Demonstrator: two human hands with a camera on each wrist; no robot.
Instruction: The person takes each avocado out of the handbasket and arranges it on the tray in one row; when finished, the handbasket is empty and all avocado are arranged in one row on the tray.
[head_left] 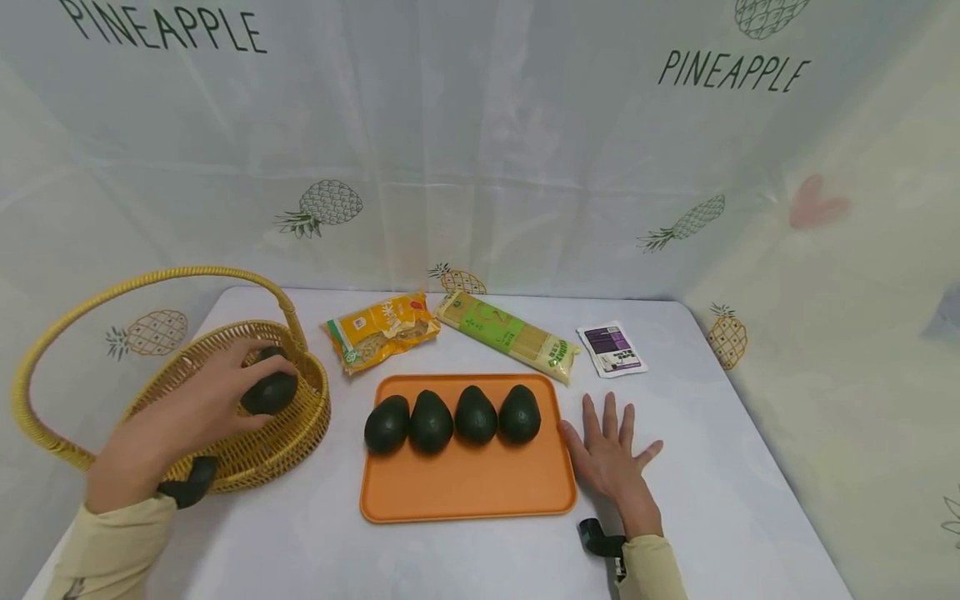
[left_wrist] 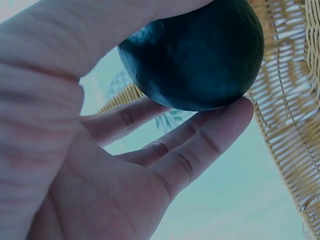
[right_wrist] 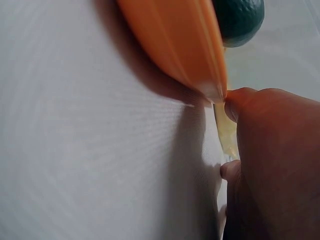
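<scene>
In the head view my left hand (head_left: 206,396) grips a dark green avocado (head_left: 270,393) between thumb and fingers, over the yellow wicker basket (head_left: 318,408). Up close in the left wrist view, fingertips press against the smooth avocado (left_wrist: 200,55), with woven basket wall (left_wrist: 285,100) beyond it. Several more avocados (head_left: 431,422) stand in a row along the upper half of an orange tray (head_left: 468,492). My right hand (head_left: 615,462) lies with fingers spread on the table, right of the tray. Its thumb touches the tray's rim (right_wrist: 217,92) in the right wrist view.
Behind the tray lie an orange food packet (head_left: 382,331), a long green and yellow noodle packet (head_left: 506,333) and a small white and purple sachet (head_left: 611,348). The basket's tall handle (head_left: 187,273) arches over its left side. A pineapple-printed curtain (head_left: 480,125) hangs behind the white table (head_left: 465,558).
</scene>
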